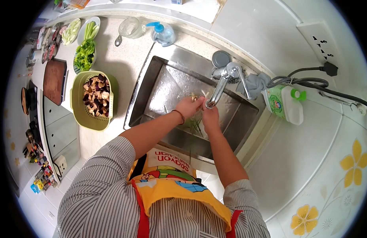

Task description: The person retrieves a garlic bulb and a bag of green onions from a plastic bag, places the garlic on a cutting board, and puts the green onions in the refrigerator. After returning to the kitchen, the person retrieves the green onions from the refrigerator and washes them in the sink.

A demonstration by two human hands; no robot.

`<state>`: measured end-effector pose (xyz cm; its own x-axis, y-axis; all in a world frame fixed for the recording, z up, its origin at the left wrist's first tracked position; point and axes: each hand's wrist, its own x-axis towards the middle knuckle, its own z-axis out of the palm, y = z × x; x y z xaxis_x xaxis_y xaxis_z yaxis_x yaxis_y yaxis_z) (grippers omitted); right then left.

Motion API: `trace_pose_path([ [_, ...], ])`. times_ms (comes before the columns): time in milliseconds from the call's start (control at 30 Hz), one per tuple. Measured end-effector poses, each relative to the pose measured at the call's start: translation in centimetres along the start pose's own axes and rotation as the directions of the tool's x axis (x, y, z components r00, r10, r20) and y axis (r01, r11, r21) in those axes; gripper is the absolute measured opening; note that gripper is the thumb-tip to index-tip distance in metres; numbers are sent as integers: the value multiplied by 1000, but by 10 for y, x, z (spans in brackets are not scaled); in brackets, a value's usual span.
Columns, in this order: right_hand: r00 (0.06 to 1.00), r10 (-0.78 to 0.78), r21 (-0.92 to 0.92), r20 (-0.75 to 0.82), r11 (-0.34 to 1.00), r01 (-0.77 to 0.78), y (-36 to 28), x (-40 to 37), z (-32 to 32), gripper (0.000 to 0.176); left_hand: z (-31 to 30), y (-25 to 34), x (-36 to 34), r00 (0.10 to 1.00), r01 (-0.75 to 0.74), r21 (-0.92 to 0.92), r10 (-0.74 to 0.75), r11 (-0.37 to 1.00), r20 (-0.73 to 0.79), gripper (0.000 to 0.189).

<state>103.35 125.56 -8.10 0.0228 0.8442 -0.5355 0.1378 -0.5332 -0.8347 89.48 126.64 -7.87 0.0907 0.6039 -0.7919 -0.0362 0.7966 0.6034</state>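
Note:
My left hand (188, 107) and my right hand (210, 118) meet over the steel sink (161, 81), just below the spout of the faucet (218, 92). The fingers of both are closed, pinching together at the fingertips. Between and beside them show pale ends of thin green-and-white stalks, which look like scallions. Thin green stalks (196, 126) lie or hang beneath my hands in the basin; their exact link to the fingers is partly hidden. Wet patches glisten on the sink floor.
Left of the sink stands a green colander basket (77, 104) of cut mushroom-like pieces. Behind it are leafy greens (85, 54), a cutting board (55, 81), a glass jar (130, 27) and a soap pump bottle (163, 35). At right are a grey cloth (255, 84) and a white jug (290, 109).

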Motion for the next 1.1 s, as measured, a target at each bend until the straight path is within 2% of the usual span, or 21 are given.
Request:
trace_pose_path([
  [33, 1000, 1, 0, -2, 1000, -1, 1, -1, 2, 25, 2, -6, 5, 1000, -13, -23, 14, 1000, 28, 28],
  [67, 995, 87, 138, 44, 986, -93, -5, -3, 3, 23, 2, -1, 1, 999, -13, -22, 14, 1000, 30, 28],
  [100, 981, 165, 268, 103, 945, -187, -9, -4, 4, 22, 2, 10, -8, 990, 89, -298, -53, 950, 128, 29],
  [133, 981, 165, 268, 103, 945, -187, -14, -5, 4, 22, 2, 16, -13, 967, 207, -538, -88, 817, 238, 29],
  [200, 991, 124, 465, 56, 875, -136, -17, -10, 6, 24, 1, 14, -12, 960, 203, -584, -44, 786, 275, 29],
  [267, 993, 102, 429, 60, 895, -118, -12, -14, 3, 20, 0, 8, -12, 951, 204, -629, 0, 751, 309, 30],
  [333, 995, 78, 390, 63, 916, -97, -9, -16, 1, 16, 2, 2, -11, 984, 25, -457, 58, 889, 166, 24],
  [400, 985, 164, 390, 46, 905, -168, -14, -17, 1, 24, 5, 10, -13, 992, 19, -430, 37, 903, 122, 23],
  [467, 981, 182, 348, 61, 918, -191, -13, -18, -2, 23, 6, 9, -9, 997, 13, -404, 17, 915, 72, 22],
  [533, 976, 201, 307, 80, 927, -216, -7, -19, -7, 21, 2, -6, 3, 998, -47, -218, 55, 975, 32, 22],
  [567, 980, 171, 230, 102, 955, -190, -5, -18, -12, 22, -1, -3, 1, 998, -46, -218, 54, 975, 32, 22],
  [600, 982, 142, 153, 127, 975, -161, -2, -18, -15, 23, -5, -1, -1, 984, -178, -7, 178, 984, 26, 23],
  [633, 981, 143, 155, 128, 974, -162, 1, -18, -15, 23, -8, 1, -3, 953, -301, 204, 298, 931, 47, 24],
  [700, 995, 46, 179, 85, 982, -60, 1, -18, -14, 13, -12, 9, -11, 958, -283, 280, 283, 917, 40, 24],
  [767, 998, 38, 177, 57, 983, -48, 8, -14, -17, 13, -17, 10, -13, 962, -265, 353, 271, 898, 31, 25],
  [833, 999, 29, 174, 27, 984, -33, 16, -5, -26, 13, -26, 5, -12, 914, -371, 557, 399, 743, 77, 28],
  [867, 997, 81, 135, 0, 988, -80, 18, -1, -34, 13, -34, -2, -8, 914, -371, 557, 399, 743, 77, 28],
  [933, 991, 131, 98, -30, 987, -128, 16, 3, -47, 14, -52, -14, 3, 940, -301, 407, 341, 862, -26, 28],
  [1000, 972, 228, 134, 61, 963, -234, 6, -2, -52, 16, -57, -17, 5, 952, -286, 359, 307, 888, -2, 27],
  [1067, 975, 196, 89, 106, 975, -206, 0, -8, -45, 16, -44, -19, 5, 966, -255, 24, 255, 967, -27, 28],
  [1100, 975, 161, 46, 151, 984, -170, -3, -10, -39, 15, -38, -20, 2, 924, -378, 135, 382, 916, -6, 30],
])
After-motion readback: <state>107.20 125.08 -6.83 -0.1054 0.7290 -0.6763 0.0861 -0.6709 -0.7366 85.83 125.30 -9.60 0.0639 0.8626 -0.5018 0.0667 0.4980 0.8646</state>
